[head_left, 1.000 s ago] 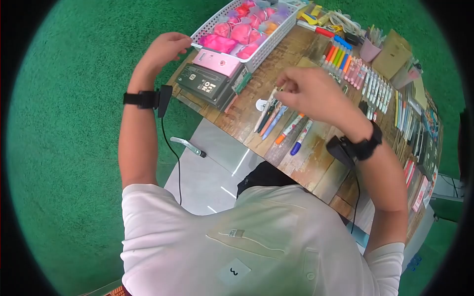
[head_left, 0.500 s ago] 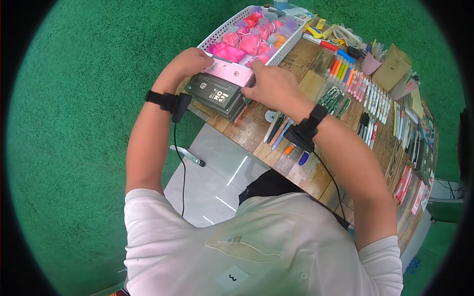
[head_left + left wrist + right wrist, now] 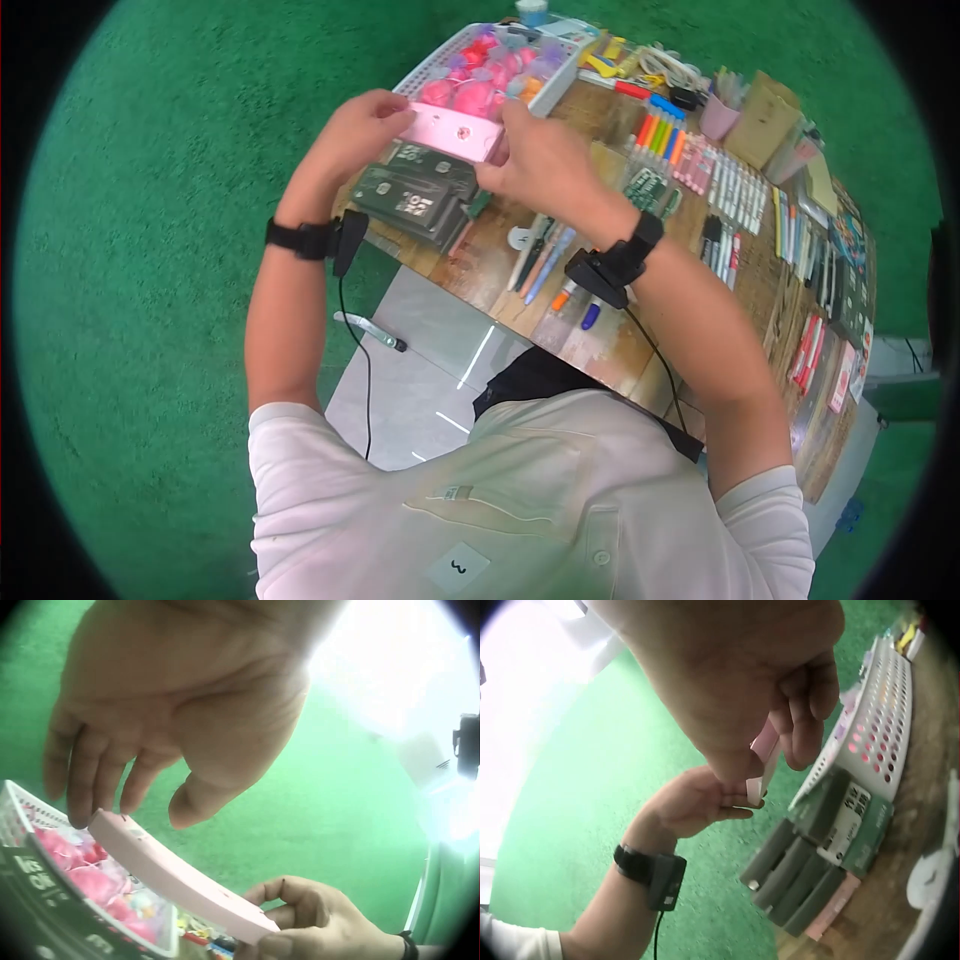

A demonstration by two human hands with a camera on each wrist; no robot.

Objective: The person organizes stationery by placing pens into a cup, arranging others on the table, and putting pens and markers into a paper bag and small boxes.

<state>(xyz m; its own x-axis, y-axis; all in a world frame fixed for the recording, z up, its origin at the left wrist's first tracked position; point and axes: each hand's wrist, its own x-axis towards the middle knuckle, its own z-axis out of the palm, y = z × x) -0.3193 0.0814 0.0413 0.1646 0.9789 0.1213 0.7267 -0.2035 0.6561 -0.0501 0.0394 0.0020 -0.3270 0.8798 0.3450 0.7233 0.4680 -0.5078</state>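
A pink box (image 3: 448, 132) is raised above a stack of dark boxes (image 3: 408, 205), beside the white basket. The right hand (image 3: 552, 165) pinches its right end between thumb and fingers, as the left wrist view also shows of the box (image 3: 180, 883) and the hand (image 3: 326, 922). At the other end is the left hand (image 3: 362, 135); its fairly straight fingers touch the box there, and its thumb (image 3: 191, 802) stands apart from it. In the right wrist view the box (image 3: 769, 754) is partly hidden by the right hand (image 3: 742, 682).
Pink pouches fill a white perforated basket (image 3: 560, 88) behind the dark boxes. Pens and markers lie in rows across the wooden table (image 3: 480, 270), with a pink pen cup (image 3: 717, 118) and a brown box (image 3: 763, 120) towards the back right.
The right hand has come from over the pens to the pink box, and the left hand has reached its other end. The box has moved up off the dark boxes, uncovering another one.
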